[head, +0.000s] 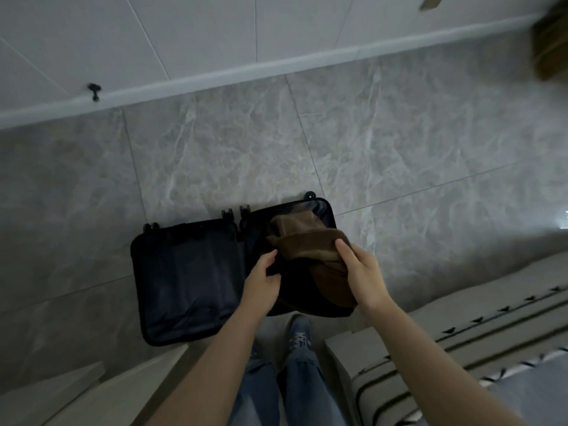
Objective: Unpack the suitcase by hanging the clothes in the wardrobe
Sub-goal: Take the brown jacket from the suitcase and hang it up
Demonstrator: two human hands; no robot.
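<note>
A black suitcase (184, 278) lies open flat on the grey tiled floor in front of my feet. Its left half shows only dark lining. In the right half lies a folded brown garment (307, 241). My right hand (361, 272) grips the near right edge of that garment, fingers curled over it. At the garment's left edge my left hand (261, 281) reaches in, and its fingertips disappear into the dark fabric there. What sits beneath the brown garment is hidden.
White wardrobe doors (215, 32) with a pale base strip run along the far side of the floor. A striped bed or mattress (461, 348) stands close at the right. Something brown and blurred (550, 47) hangs at the top right. A pale furniture edge (92, 392) lies at the bottom left.
</note>
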